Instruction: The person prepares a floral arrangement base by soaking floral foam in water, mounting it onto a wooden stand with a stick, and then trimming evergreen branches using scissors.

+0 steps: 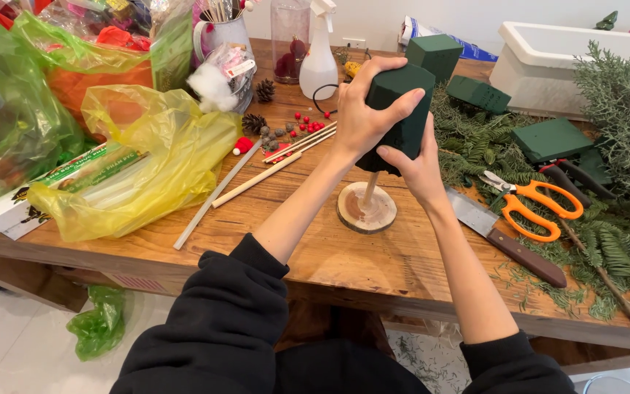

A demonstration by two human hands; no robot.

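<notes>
A dark green foam block is sitting on top of a thin wooden dowel, which is standing upright in a round wood slice near the middle of the tabletop, a little toward its front edge. The left hand is wrapping over the block's top and left face, fingers curled closed on it. The right hand is pressing against the block's lower right side, thumb on its front face, fingers hidden behind.

Just to the right, a cleaver with a wooden handle is lying beside orange-handled scissors on cut evergreen sprigs. More green foam blocks are resting toward the back right corner. Long wooden sticks and a yellow plastic bag are lying to the left, with a white spray bottle at the back edge.
</notes>
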